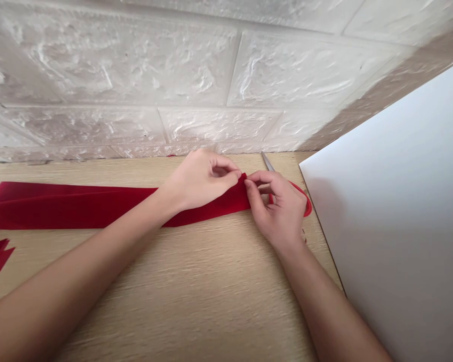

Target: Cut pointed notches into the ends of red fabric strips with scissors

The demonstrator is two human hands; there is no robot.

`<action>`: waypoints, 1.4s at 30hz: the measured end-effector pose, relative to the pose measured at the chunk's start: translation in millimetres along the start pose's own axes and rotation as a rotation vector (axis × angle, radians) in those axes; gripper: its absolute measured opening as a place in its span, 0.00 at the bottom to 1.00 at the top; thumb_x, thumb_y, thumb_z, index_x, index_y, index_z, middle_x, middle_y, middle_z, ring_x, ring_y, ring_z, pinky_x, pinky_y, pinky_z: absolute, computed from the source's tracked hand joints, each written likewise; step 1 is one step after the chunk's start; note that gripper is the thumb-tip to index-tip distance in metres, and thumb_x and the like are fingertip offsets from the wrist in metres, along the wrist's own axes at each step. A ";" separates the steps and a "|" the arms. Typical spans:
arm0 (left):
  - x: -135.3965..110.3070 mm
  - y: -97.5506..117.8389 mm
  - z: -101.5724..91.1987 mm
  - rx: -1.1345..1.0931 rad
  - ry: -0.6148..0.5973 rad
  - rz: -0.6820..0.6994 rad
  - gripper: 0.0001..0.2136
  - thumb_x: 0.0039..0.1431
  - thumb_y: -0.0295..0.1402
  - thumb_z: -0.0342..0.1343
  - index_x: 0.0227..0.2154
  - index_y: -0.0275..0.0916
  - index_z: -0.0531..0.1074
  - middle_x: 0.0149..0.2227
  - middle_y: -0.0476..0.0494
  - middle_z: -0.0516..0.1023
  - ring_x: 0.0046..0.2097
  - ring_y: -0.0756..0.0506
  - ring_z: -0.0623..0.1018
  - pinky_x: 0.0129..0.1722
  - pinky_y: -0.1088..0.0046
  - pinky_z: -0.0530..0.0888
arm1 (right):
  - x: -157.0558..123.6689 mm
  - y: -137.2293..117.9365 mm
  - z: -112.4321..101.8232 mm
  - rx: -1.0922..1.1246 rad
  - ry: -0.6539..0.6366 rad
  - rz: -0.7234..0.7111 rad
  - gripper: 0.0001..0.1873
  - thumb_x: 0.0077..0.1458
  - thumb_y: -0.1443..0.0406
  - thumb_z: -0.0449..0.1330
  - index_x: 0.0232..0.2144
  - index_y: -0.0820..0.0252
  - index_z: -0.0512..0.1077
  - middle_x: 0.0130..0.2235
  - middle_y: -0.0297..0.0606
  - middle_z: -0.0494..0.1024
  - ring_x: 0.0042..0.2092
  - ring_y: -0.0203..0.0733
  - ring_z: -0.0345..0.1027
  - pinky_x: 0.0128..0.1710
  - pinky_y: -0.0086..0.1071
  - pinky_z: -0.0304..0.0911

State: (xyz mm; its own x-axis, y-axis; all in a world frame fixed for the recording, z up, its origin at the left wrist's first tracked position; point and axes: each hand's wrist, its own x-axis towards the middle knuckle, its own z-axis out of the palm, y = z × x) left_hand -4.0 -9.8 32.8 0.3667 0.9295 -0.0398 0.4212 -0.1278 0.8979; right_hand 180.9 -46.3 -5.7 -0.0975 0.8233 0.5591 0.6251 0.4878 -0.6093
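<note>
Red fabric strip point(79, 206) pinched between left hand point(200, 181) and right hand point(279, 211); metal blade point(268, 162) just beyond.

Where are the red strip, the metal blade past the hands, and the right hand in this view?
red strip point(79, 206): head view, on its flat stretch left of the hands.
metal blade point(268, 162): head view, on the exposed tip beyond the right hand.
right hand point(277, 208): head view, on the back of the hand.

A white brick-patterned wall panel point(136, 65) runs along the back of a light wooden table point(196, 301). A large white board point(392, 216) stands up at the table's right side, and a narrow metal blade point(267, 162) lies near the wall.
</note>
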 end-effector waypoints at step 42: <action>2.2 -2.7 -8.2 0.020 -0.033 -0.004 0.08 0.61 0.33 0.59 0.34 0.41 0.83 0.33 0.50 0.86 0.34 0.49 0.81 0.33 0.74 0.73 | 0.7 0.2 -2.7 0.064 -0.088 0.006 0.05 0.67 0.67 0.60 0.37 0.54 0.75 0.38 0.35 0.84 0.35 0.39 0.76 0.33 0.33 0.72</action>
State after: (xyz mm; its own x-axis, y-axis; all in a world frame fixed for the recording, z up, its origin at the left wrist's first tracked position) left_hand -11.1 -4.6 33.9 0.3918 0.9183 -0.0576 0.4393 -0.1317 0.8886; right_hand 183.0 -46.4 -3.9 -0.1636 0.8470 0.5058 0.5752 0.4984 -0.6486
